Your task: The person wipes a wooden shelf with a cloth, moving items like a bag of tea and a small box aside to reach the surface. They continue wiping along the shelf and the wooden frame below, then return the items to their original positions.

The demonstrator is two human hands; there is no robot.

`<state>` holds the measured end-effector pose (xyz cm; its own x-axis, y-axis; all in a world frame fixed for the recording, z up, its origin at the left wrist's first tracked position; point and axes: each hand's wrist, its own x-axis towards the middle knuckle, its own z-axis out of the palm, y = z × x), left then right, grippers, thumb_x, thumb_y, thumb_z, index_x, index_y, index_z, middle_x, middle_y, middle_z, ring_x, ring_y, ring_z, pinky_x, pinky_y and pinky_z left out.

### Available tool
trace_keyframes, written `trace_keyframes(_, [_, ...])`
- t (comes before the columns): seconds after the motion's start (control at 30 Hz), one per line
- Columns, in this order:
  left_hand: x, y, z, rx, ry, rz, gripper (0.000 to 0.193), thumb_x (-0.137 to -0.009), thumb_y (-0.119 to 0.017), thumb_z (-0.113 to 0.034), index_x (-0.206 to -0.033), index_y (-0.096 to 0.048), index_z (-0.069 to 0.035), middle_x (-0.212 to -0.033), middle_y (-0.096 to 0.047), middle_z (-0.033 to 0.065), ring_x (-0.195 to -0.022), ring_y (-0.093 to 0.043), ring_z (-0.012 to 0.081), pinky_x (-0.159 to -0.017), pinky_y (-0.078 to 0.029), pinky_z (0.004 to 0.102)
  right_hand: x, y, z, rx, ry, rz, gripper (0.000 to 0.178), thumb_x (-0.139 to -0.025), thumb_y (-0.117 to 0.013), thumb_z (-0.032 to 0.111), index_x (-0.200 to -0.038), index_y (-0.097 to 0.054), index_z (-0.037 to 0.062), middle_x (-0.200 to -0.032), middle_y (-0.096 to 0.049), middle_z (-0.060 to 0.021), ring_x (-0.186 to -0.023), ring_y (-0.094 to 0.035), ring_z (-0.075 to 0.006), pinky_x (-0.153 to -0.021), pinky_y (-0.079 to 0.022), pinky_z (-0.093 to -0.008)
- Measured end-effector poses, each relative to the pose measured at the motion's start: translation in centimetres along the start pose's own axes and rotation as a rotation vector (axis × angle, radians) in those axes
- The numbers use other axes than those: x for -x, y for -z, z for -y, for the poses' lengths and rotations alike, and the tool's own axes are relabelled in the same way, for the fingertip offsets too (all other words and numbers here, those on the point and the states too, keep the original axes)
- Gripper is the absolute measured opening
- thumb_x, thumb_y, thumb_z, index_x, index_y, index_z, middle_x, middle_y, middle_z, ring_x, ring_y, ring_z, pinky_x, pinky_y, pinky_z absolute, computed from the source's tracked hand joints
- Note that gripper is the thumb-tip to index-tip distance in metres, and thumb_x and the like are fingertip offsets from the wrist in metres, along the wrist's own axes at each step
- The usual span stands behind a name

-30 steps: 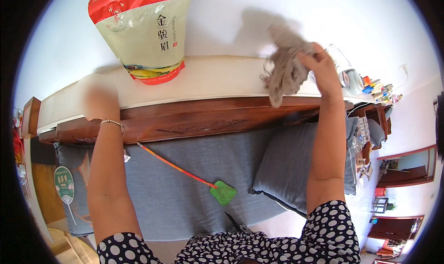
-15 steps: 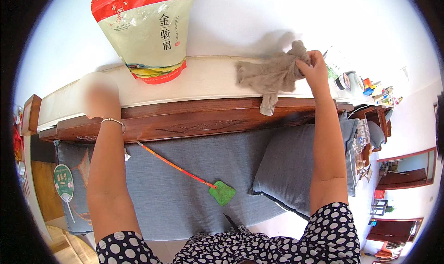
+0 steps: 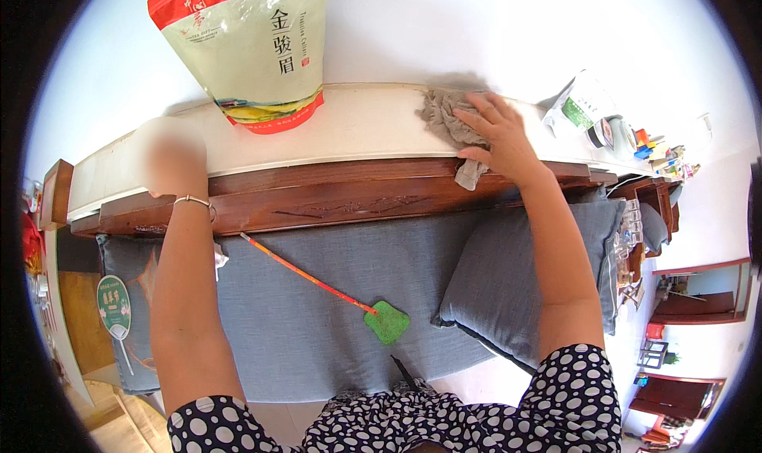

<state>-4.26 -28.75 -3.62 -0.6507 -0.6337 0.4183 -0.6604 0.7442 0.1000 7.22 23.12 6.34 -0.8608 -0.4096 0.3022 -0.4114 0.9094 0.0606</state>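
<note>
My right hand [image 3: 506,135] lies over a crumpled grey-brown cloth [image 3: 444,113], fingers pressing it against the white ledge [image 3: 357,129]. One end of the cloth droops over the ledge's front edge onto the dark wood below. At the left end of the ledge rests my left hand [image 3: 176,159], smeared by a blur that hides its fingers; a bracelet [image 3: 194,202] circles that wrist. Between the two hands a large red and pale-green pouch [image 3: 246,60] stands upright on the ledge, nearer the left hand.
A green fly swatter [image 3: 386,323] lies on the grey seat [image 3: 317,350] below. A grey cushion [image 3: 496,282] leans by my right arm, a green fan [image 3: 113,308] lies far left. A white packet [image 3: 578,104] and a small jar [image 3: 601,133] stand farther right on the ledge.
My right hand has lowered the lifted cloth onto the ledge and moved slightly left, its fingers now spread over it. The left hand has stayed about where it was.
</note>
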Motion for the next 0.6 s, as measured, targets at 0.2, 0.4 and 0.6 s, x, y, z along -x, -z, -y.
trace_keyframes(0.2, [0.5,1.2,-0.8,0.033,-0.019,0.049,0.026,-0.078,-0.061,-0.035,-0.098,-0.066,-0.02,-0.099,-0.063,0.0042,-0.098,-0.058,0.0274,-0.074,-0.042,0.0548,-2.4,-4.1,-0.9,-0.038,-0.407,-0.121,0.044,-0.075,-0.071,0.031,-0.117,-0.063,0.0212,-0.124,-0.057,-0.0034,-0.113,-0.05,-0.0297,-0.091,-0.042,-0.0483])
trace_keyframes(0.4, [-2.1,-3.0,1.1,-0.003,-0.136,0.054,0.028,-0.081,-0.059,-0.035,-0.102,-0.065,-0.018,-0.105,-0.062,0.0081,-0.098,-0.058,0.0305,-0.073,-0.043,0.0577,-2.5,-6.0,2.9,-0.014,-0.396,-0.337,0.038,-0.068,-0.074,0.029,-0.105,-0.068,0.0199,-0.111,-0.063,0.0,-0.105,-0.053,-0.0262,-0.084,-0.042,-0.0445])
trace_keyframes(0.6, [1.1,0.8,-0.6,-0.103,-0.267,-0.027,0.027,-0.089,-0.053,-0.017,-0.107,-0.063,-0.001,-0.102,-0.065,0.0164,-0.098,-0.062,0.0342,-0.066,-0.051,0.0594,-2.6,-6.3,8.2,-0.025,-0.327,-0.389,0.034,-0.064,-0.076,0.028,-0.097,-0.068,0.0199,-0.108,-0.062,-0.0004,-0.105,-0.052,-0.0258,-0.083,-0.041,-0.0449])
